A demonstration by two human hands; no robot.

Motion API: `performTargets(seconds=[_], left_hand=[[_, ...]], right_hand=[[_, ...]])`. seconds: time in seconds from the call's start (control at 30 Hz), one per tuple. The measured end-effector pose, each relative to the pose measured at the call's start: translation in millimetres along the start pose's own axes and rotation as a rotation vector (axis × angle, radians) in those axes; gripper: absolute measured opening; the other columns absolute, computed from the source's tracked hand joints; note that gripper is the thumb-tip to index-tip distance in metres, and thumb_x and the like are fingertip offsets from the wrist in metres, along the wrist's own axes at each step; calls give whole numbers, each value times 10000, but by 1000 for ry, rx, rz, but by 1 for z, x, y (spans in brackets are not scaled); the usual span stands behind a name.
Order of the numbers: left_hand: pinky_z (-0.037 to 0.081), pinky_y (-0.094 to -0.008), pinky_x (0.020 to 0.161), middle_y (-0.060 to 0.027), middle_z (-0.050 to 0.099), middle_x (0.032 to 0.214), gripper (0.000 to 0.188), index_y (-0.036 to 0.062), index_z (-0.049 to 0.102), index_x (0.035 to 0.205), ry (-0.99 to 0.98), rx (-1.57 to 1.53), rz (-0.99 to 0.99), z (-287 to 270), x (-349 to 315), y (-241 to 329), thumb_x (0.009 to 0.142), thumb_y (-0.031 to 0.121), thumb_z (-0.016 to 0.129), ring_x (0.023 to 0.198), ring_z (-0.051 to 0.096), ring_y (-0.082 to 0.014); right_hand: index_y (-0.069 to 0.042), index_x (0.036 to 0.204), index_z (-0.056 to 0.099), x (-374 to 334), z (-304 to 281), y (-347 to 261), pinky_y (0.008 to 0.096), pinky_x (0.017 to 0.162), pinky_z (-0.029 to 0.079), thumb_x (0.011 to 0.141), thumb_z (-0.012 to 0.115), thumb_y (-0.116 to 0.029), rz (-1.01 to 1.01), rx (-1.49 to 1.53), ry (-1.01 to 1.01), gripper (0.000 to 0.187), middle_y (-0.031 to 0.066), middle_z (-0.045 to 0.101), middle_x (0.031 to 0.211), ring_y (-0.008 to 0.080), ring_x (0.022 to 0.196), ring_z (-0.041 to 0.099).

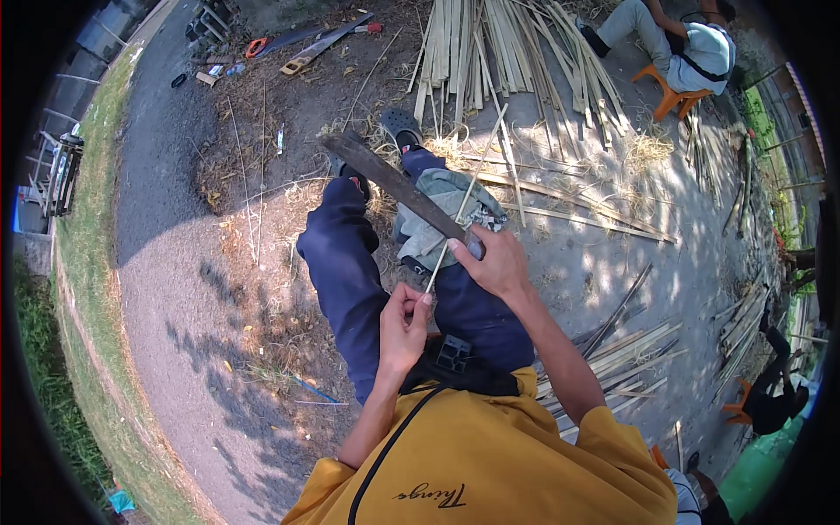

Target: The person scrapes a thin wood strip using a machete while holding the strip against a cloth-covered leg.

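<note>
My right hand (494, 262) is closed round the handle of a long, dark-bladed machete (394, 181). Its blade points away to the upper left, over my lower legs. A thin pale bamboo strip (473, 181) runs beneath my right thumb, beside the base of the blade. Between the fingertips of my left hand (405, 325), the strip's near end is pinched above my lap. A grey-green cloth (429, 219) lies over my right leg, under the blade and the strip.
Bundles of split bamboo strips (477, 52) lie ahead, with more strips (621, 363) to the right. Handsaws (324, 45) rest on the ground at the far left. Another person (700, 57) sits on an orange stool (669, 92) at the far right. A paved path (166, 219) runs along the left.
</note>
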State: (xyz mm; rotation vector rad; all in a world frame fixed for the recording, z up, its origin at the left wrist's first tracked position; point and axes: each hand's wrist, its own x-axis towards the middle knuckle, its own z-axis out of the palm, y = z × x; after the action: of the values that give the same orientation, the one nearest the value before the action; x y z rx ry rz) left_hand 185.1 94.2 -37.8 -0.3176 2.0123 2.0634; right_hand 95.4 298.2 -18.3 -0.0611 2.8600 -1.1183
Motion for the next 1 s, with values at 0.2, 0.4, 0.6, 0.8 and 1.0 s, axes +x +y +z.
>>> performTargets(seconds=[0.2,0.4,0.6,0.8,1.0], left_hand=[[433,-230,609,17,609,769,156,23,547,980,49,148,104,0,23,14,1098,98,616,699,544,-33],[336,-201,576,49,544,725,184,50,540,941,51,12,-40,-21,-43,4,1093,106,629,664,451,-9],[303,-226,586,56,487,716,177,51,506,947,31,77,3,-17,-13,14,1086,56,617,652,410,-23],[300,-229,532,39,565,706,181,29,550,933,89,100,-17,-42,-74,-3,1083,80,636,646,449,-4],[307,-226,531,25,567,686,184,20,542,936,82,204,-16,-37,-53,20,1076,82,645,628,439,-4]], right_hand=[[-85,908,752,-12,8,-12,532,643,561,893,727,-629,-65,-58,-47,545,182,667,628,438,684,709],[-78,909,753,-3,4,-1,525,630,553,903,721,-625,-33,-12,1,548,180,662,617,432,668,707],[-75,866,746,-11,9,-15,525,626,548,913,724,-607,-106,-50,-16,534,181,641,591,426,646,701],[-81,855,745,0,3,-5,521,635,552,919,717,-603,11,-12,-8,527,178,650,603,428,656,702],[-73,903,744,-8,9,-11,531,632,546,921,715,-602,-118,-76,6,530,194,649,615,439,666,700]])
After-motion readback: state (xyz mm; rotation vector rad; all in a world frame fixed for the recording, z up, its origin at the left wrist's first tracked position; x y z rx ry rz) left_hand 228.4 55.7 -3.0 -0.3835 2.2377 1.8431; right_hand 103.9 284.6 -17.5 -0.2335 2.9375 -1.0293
